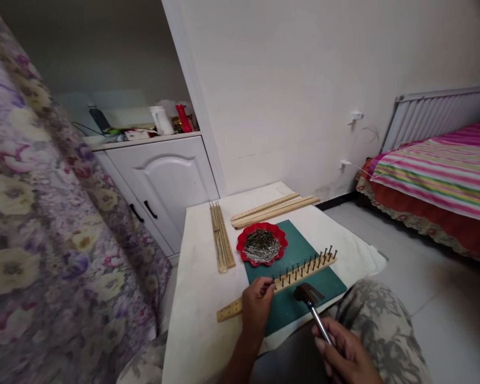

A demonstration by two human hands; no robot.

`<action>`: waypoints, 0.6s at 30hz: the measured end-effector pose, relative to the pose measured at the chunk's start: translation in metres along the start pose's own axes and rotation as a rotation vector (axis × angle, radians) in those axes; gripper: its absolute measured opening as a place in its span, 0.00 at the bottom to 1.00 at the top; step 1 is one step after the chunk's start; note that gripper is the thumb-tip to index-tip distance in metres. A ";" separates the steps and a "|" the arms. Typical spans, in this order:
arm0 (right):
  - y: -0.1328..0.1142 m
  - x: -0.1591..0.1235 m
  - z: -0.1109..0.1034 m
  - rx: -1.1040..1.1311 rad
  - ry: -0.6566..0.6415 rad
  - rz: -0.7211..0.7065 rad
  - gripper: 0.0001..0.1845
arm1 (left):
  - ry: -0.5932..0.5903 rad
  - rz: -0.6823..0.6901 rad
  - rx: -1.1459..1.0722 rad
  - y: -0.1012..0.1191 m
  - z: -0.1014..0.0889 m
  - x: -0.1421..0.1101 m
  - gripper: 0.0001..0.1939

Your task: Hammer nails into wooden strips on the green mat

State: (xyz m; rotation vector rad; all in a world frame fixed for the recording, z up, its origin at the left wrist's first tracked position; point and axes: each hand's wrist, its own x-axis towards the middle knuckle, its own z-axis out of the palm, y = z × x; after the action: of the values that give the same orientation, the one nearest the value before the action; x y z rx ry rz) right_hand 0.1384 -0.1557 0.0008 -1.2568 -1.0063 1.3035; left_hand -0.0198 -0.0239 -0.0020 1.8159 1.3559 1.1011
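A wooden strip (229,311) with small holes lies across a green mat (286,312). Two rows of upright screws or nails (304,266) stand along its right part. My left hand (256,301) rests over the strip, with thumb and fingertips pinched round a nail (273,279) at the left end of the rows. In my right hand (344,349) is the metal handle of a claw hammer (304,292), its head just in front of the strip and above the mat. Behind the strip sits a red scalloped bowl (240,246) heaped with loose nails (262,245).
On the white-covered table (196,298) lie narrow strips with nails (222,240) at the left and more wooden strips (276,210) at the back. A floral curtain (96,240) and white cabinet (168,181) stand left, a bed (444,165) right. My knee (384,320) is beside the table.
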 end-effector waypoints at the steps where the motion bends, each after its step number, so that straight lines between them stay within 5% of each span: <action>1: 0.001 0.000 0.000 0.004 0.005 0.001 0.20 | -0.007 0.002 0.003 0.000 0.000 0.000 0.07; 8: 0.004 0.000 0.004 -0.008 -0.011 0.037 0.24 | -0.024 0.025 0.021 -0.002 0.001 -0.001 0.07; 18: -0.041 0.027 0.018 -0.041 -0.167 -0.046 0.18 | -0.049 0.034 0.020 -0.004 0.003 -0.001 0.08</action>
State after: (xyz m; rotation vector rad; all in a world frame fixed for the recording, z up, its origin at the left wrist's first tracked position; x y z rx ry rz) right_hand 0.1268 -0.1226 0.0393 -1.1628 -1.1786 1.3753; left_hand -0.0187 -0.0234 -0.0068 1.8747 1.3170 1.0572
